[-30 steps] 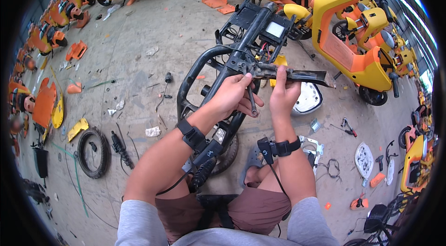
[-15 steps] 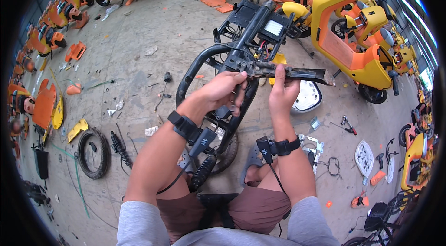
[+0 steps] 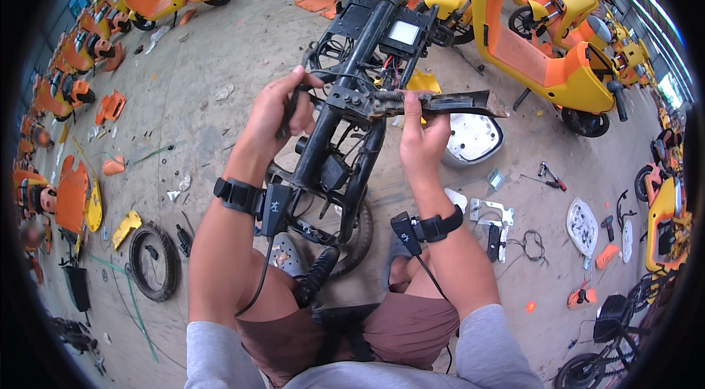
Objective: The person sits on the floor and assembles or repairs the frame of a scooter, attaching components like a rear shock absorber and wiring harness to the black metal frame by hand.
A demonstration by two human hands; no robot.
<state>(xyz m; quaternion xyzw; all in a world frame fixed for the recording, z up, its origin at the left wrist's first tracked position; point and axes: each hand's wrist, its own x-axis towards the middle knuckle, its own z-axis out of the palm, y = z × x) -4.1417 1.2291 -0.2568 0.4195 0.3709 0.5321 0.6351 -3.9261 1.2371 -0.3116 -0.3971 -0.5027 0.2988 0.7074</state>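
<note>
In front of me a stripped black scooter frame (image 3: 345,121) lies with bare tubes, cables and small bolts showing. My left hand (image 3: 283,106) is closed round a curved black tube at the frame's left side; the fingers hide much of that tube. With its thumb laid along the top, my right hand (image 3: 424,132) grips a dirty black kickstand (image 3: 459,103) that points to the right. A spring (image 3: 389,96) runs along the kickstand where it meets the frame. Below the frame a wheel (image 3: 360,242) shows near my feet.
A white-and-grey shell (image 3: 474,141) lies right of the frame. A loose tyre (image 3: 173,264) is on the floor at left, a metal bracket (image 3: 490,213) and pliers (image 3: 557,182) at right. Yellow-and-orange scooters (image 3: 543,59) crowd the far side.
My left hand has moved from the kickstand's pivot leftward and up onto the curved frame tube. The right hand stays on the kickstand. The view has shifted slightly.
</note>
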